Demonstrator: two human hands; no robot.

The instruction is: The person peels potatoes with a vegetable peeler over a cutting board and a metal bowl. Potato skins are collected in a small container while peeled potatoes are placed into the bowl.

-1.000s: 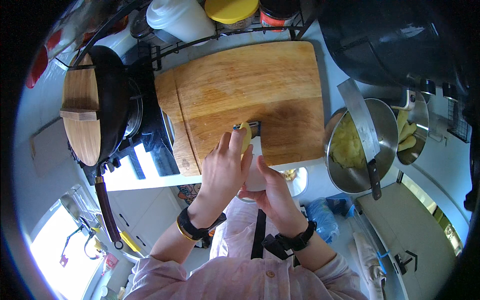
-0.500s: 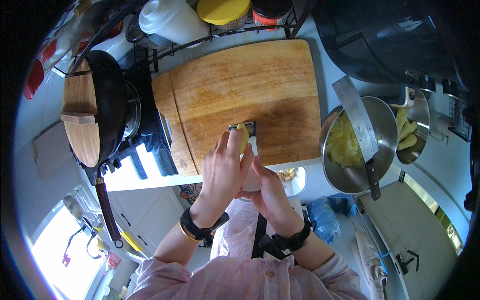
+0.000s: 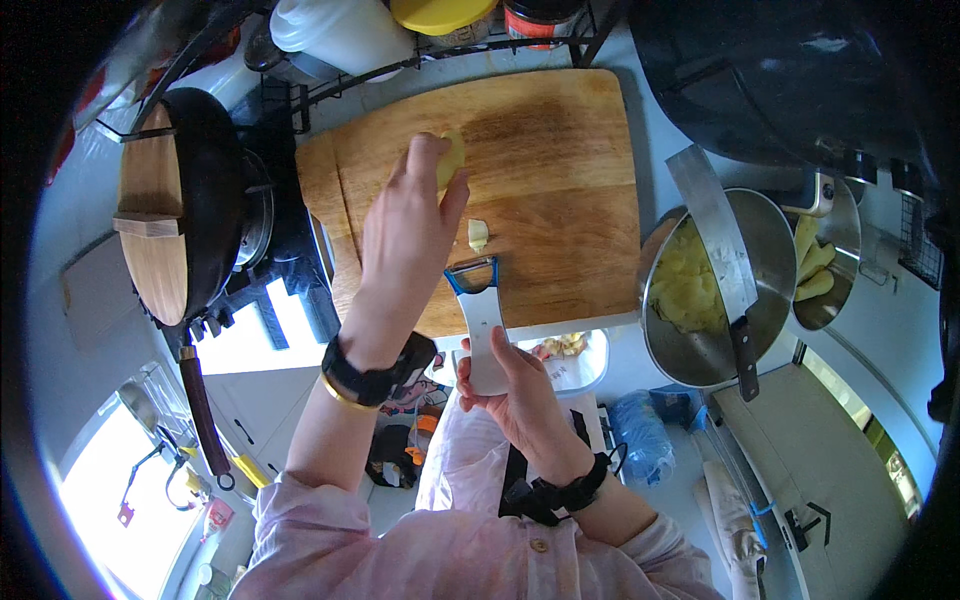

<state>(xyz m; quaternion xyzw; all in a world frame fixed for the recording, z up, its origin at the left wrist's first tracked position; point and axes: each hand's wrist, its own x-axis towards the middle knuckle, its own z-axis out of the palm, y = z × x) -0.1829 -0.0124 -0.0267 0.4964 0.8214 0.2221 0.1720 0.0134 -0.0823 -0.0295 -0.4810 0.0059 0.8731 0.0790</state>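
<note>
Shows matt, grained wood on cutting board [image 3: 560, 200] at twelve o'clock and pan lid [image 3: 155, 265] at nine. Presents smooth plastic on peeler handle [image 3: 480, 325] at six, shiny metal on bowl [image 3: 772, 290] and cleaver [image 3: 718, 245] at three.

Kitchen, wooden-lidded wok [image 3: 212, 200], cutting board [image 3: 570, 150], cleaver [image 3: 712, 230] across steel bowl [image 3: 770, 290], jars [image 3: 543, 24] on rack [image 3: 480, 48]
</note>
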